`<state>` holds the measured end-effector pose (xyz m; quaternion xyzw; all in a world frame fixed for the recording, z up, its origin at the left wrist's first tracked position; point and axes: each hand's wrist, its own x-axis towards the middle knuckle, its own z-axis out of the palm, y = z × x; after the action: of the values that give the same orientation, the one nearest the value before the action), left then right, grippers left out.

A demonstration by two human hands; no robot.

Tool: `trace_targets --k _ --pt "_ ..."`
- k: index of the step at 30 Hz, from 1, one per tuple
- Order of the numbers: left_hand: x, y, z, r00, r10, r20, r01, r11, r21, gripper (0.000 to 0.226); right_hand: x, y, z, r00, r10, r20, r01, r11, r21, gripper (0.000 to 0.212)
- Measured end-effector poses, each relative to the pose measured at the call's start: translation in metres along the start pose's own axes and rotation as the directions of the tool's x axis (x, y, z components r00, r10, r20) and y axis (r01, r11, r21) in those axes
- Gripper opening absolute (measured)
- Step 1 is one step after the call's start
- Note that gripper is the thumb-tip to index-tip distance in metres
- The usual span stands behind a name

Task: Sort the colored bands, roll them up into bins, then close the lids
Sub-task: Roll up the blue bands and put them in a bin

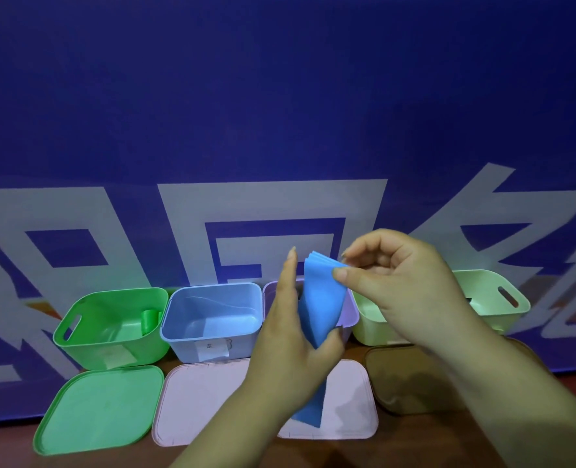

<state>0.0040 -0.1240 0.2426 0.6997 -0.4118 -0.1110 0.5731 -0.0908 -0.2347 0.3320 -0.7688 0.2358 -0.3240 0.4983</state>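
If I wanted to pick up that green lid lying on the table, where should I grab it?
Probably the left edge. The green lid lies flat, so pinch its raised rim there, coming from the left. That side is free, while the pink lid crowds its right.

You have a single view, from a wide-angle camera worn on your head. It looks forward and slightly down over your own forearms, which enter from the bottom edge and meet just right of centre, where the left grip (pixel 290 336) and right grip (pixel 404 285) hold a blue band (pixel 320 298) close under the lens. The camera sits near the counter (pixel 2 447), so the row of bins (pixel 212 332) and the lids (pixel 100 407) before them span most of the width yet fill only the lower third. The blue backdrop (pixel 279 96) takes everything above, its lower edge bowed by the lens.
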Motion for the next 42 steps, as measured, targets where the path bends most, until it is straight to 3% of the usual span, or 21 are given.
trace_targets --k 4,10,21,26,30,37,42 --pt "-0.001 -0.003 -0.005 0.998 0.010 0.057 -0.007 0.999 -0.050 0.104 0.002 0.000 -0.005 1.000 -0.005 -0.001 0.005 1.000 -0.002 0.018" --pt "0.003 -0.009 -0.010 0.990 -0.022 0.137 0.021 1.000 0.010 0.106 0.004 -0.002 -0.004 0.999 -0.015 0.051 0.016 1.000 -0.017 0.020" --pt "0.001 -0.013 -0.019 0.986 -0.014 0.166 0.027 0.997 -0.076 0.103 0.007 0.003 -0.005 0.999 -0.019 0.037 0.018 1.000 0.011 0.016" --pt "0.002 -0.014 -0.023 0.996 0.003 0.093 0.008 0.993 -0.122 0.074 0.008 0.005 -0.005 0.999 -0.010 0.054 0.008 0.999 0.041 0.018" --pt "0.007 -0.015 -0.027 0.990 -0.021 0.140 0.046 0.983 -0.177 0.070 0.008 0.005 -0.004 0.995 -0.013 0.098 0.012 1.000 0.018 0.018" --pt "0.020 -0.001 -0.032 0.999 0.001 -0.043 -0.013 0.957 -0.290 0.054 0.008 0.004 -0.005 0.988 0.017 0.151 -0.005 0.997 -0.081 0.018" --pt "0.022 0.010 -0.038 0.998 0.050 -0.041 -0.059 0.961 -0.271 0.044 0.007 0.005 -0.007 0.993 0.019 0.118 -0.011 0.997 -0.072 0.020"
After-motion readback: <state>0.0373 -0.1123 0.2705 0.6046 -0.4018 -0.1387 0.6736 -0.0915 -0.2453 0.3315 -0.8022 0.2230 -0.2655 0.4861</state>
